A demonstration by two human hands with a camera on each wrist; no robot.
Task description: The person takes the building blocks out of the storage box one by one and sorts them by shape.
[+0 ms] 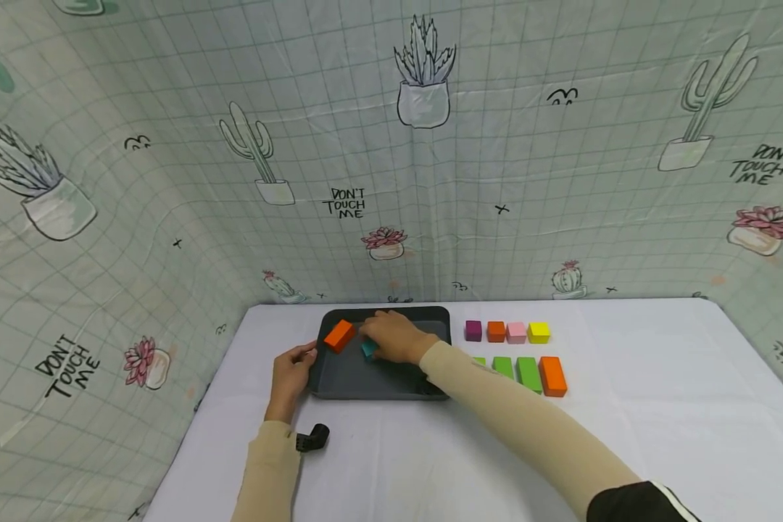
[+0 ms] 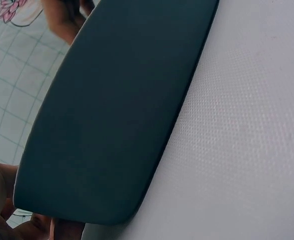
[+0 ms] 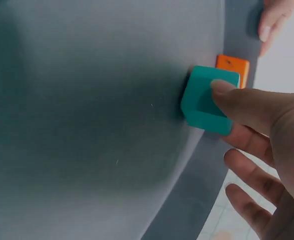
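Note:
A teal block [image 3: 199, 95] is pinched between the thumb and fingers of my right hand [image 1: 394, 337], low over the dark grey tray [image 1: 378, 384]. In the head view the hand hides most of this block. Beside it, at the tray's back left, an orange block [image 1: 340, 336] lies at a slant. My left hand [image 1: 293, 371] grips the tray's left edge, fingertips right at the rim. The left wrist view shows the tray's long outer side [image 2: 111, 110] with fingers [image 2: 31, 230] around its near end.
Right of the tray, a back row holds a purple cube [image 1: 473, 331], a red-orange cube [image 1: 496, 332], a pink cube [image 1: 516, 333] and a yellow cube [image 1: 539, 333]. In front of them stand several green blocks [image 1: 529, 375] and an orange block [image 1: 553, 376], partly behind my right forearm.

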